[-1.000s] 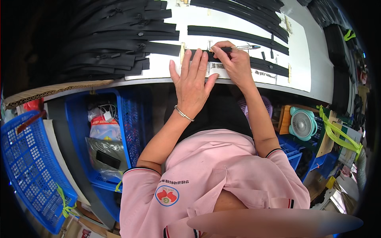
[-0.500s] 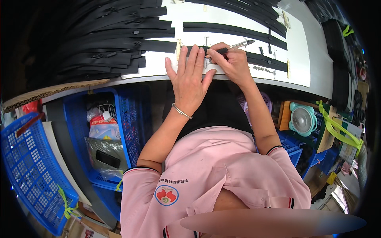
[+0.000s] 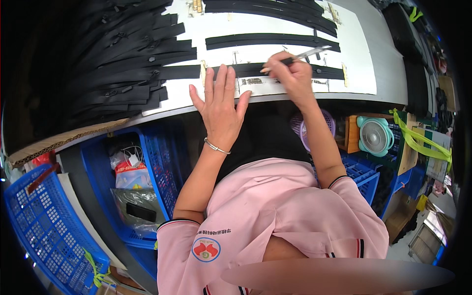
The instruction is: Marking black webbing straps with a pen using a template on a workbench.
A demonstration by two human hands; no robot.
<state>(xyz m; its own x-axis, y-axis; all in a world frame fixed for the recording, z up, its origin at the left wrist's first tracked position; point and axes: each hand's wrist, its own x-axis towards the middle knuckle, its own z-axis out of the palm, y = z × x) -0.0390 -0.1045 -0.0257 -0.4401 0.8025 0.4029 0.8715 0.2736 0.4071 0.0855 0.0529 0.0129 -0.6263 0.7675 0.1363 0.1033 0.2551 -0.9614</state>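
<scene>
My left hand [image 3: 222,110] lies flat with fingers spread, its fingertips on the lower edge of a black zipper strip [image 3: 250,69]. The strip runs sideways across a white board [image 3: 359,61] with dark marks and bits of yellowish tape. My right hand [image 3: 296,81] is closed around a pen [image 3: 317,50] with a clear barrel and black grip. The pen's lower end is near the strip, to the right of my left fingers; I cannot tell whether it touches. Another black zipper strip [image 3: 268,40] lies farther up the board.
Many black zipper strips [image 3: 123,64] are heaped on the table's left, with more [image 3: 275,12] at the far side. Cardboard [image 3: 69,140] lines the near left edge. Blue baskets [image 3: 54,226] stand at the left. At the right are a teal fan [image 3: 376,136] and a purple basket [image 3: 328,125].
My right hand with the pen has moved right along the strip, away from my left hand and the upright mark line. The whole view has shifted a little.
</scene>
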